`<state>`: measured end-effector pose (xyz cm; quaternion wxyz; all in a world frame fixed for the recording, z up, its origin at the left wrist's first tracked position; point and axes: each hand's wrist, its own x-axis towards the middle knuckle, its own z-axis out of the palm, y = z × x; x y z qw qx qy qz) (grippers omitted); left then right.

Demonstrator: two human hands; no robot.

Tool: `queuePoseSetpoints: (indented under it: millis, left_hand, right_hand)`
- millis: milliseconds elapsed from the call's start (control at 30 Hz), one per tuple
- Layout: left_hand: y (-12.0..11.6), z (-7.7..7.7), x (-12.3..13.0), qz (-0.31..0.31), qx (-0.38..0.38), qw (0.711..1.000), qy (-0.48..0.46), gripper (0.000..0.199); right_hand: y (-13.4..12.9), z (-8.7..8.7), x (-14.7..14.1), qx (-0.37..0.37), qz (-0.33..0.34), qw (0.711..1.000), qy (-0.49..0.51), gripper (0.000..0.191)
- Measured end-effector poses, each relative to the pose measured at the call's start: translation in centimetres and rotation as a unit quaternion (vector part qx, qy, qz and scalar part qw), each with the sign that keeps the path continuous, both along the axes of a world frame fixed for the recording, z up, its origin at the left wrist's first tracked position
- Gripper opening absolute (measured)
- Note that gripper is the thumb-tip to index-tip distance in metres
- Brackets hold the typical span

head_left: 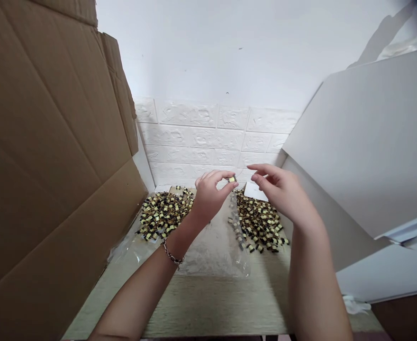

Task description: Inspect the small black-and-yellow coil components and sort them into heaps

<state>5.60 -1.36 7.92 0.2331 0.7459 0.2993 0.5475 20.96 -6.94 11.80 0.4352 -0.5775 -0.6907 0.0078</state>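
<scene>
My left hand (212, 192) pinches a small transformer (231, 179) between thumb and fingertips, above the table. Yellow tape wraps the transformer's middle, and its ends look dark. Just to its right hovers my right hand (274, 184), thumb and index finger apart, with no object visible in it. A faint thin line, perhaps a wire, runs near the right fingertips; I cannot tell whether they touch it. Under the hands are two heaps of similar yellow-and-black transformers, a left heap (166, 213) and a right heap (260, 220), with brownish wires among them.
A clear plastic bag (215, 255) lies on the pale wooden table (230, 303) between the heaps. A tall cardboard sheet (52, 142) stands at the left. White panels (368, 137) close the right side, and a white brick-pattern wall (194, 135) is behind. A white paper (255, 191) lies by the right heap.
</scene>
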Motion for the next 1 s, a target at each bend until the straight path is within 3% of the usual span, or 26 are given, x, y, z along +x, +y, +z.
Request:
queuePoseSetpoints:
  millis: [200, 600, 1000]
  left_hand:
    - [-0.1, 0.1, 0.2, 0.046, 0.037, 0.996, 0.061, 0.017]
    - [-0.4, 0.4, -0.1, 0.105, 0.078, 0.987, 0.093, 0.014]
    - [-0.9, 0.1, 0.1, 0.168, 0.17, 0.957, 0.167, 0.014]
  right_hand:
    - [-0.2, 0.0, -0.4, -0.007, 0.016, 1.0, 0.007, 0.024]
    - [-0.6, 0.2, -1.2, -0.029, 0.049, 0.998, 0.009, 0.02]
    - [0.1, -0.4, -1.8, 0.088, -0.005, 0.995, -0.052, 0.012]
